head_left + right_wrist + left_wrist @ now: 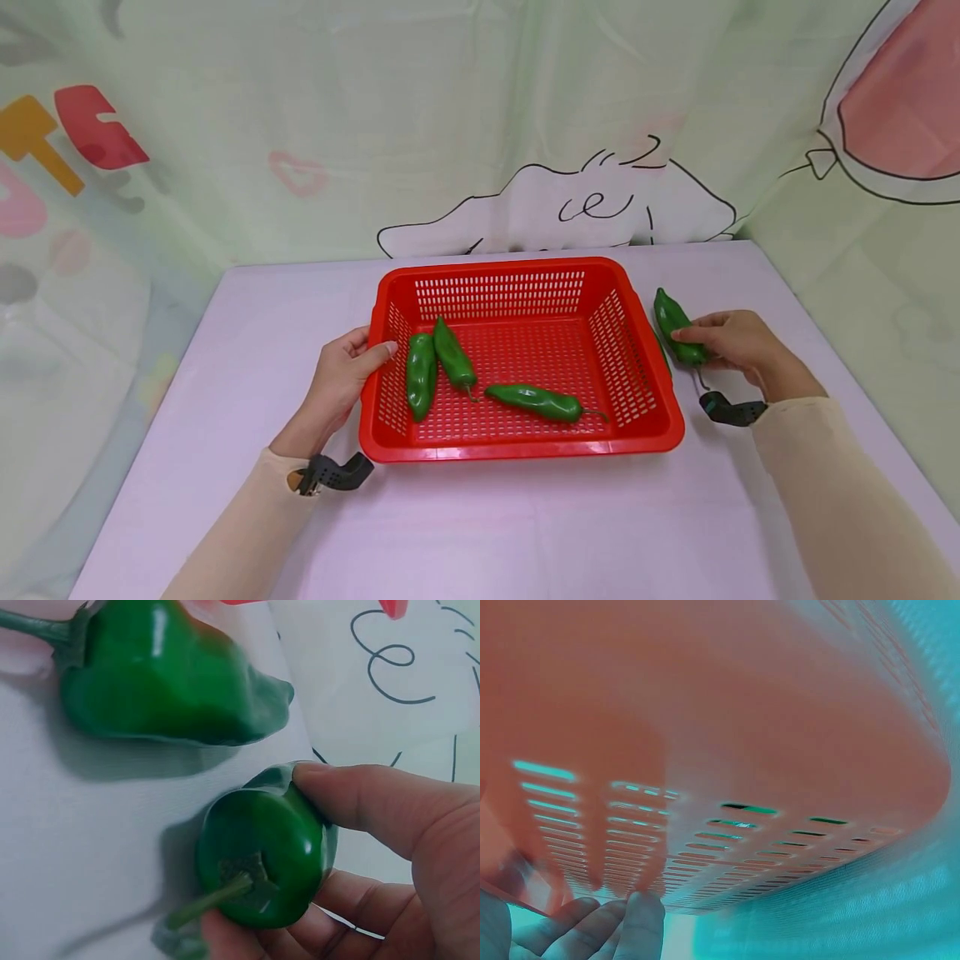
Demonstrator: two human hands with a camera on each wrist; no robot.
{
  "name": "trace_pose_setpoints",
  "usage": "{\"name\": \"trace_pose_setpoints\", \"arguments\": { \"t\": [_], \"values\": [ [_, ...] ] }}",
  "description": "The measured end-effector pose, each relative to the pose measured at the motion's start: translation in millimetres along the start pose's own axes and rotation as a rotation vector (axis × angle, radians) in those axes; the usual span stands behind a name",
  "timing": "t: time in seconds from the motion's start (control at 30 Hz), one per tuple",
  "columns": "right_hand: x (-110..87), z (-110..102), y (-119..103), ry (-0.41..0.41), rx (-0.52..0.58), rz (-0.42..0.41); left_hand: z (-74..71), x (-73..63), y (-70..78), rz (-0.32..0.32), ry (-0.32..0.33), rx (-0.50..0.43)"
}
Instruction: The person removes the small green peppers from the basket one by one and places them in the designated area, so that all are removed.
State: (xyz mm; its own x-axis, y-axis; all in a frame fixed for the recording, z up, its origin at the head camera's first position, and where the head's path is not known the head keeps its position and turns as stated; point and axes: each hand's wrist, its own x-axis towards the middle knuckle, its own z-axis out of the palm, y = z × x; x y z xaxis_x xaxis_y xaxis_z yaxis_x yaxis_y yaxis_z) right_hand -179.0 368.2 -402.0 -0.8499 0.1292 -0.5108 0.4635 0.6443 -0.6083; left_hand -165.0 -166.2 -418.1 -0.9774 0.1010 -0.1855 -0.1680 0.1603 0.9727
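A red plastic basket (517, 454) with slotted walls stands on the table. Inside it lie three green peppers: one upright along the left (421, 379), one slanted beside it (454, 354) and one lengthwise near the front (540, 402). My left hand (341, 379) grips the basket's left side, thumb over the rim; in the left wrist view its fingers (641, 922) touch the outer wall. Right of the basket, my right hand (738, 346) holds another green pepper (259, 855) between thumb and fingers, stem toward me. A further green pepper (172, 682) lies close by, mostly hidden by the basket in the head view.
The table (480, 533) has a pale lilac cover. Behind it and at both sides hangs a light green printed curtain (337, 125). Each wrist carries a small black device, one on the left (341, 472) and one on the right (731, 410).
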Motion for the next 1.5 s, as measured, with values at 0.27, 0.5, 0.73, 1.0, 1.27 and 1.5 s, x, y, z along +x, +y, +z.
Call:
{"name": "trace_pose_setpoints", "arguments": {
  "t": [0.27, 0.5, 0.73, 1.0, 1.27, 1.5],
  "values": [
    [-0.7, 3, 4, -0.009, -0.009, -0.02, 0.1, -0.8, 0.4, 0.004, -0.002, 0.006],
    [0.6, 4, 5, 0.002, -0.008, -0.011, 0.2, -1.0, 0.8, 0.002, 0.001, 0.013],
    [2.0, 5, 5, 0.019, -0.017, -0.004, 0.1, -1.0, 1.0, -0.006, 0.008, 0.016],
    [1.2, 7, 4, 0.035, -0.039, -0.017, 0.7, -0.7, 0.6, -0.002, 0.003, 0.006],
    [-1.6, 7, 1, 0.016, -0.064, -0.023, 1.2, -2.5, 2.8, -0.005, 0.007, 0.011],
    [-9.9, 6, -5, 0.017, -0.103, -0.043, 1.5, -2.6, 4.0, -0.009, 0.007, 0.009]
  ]
}}
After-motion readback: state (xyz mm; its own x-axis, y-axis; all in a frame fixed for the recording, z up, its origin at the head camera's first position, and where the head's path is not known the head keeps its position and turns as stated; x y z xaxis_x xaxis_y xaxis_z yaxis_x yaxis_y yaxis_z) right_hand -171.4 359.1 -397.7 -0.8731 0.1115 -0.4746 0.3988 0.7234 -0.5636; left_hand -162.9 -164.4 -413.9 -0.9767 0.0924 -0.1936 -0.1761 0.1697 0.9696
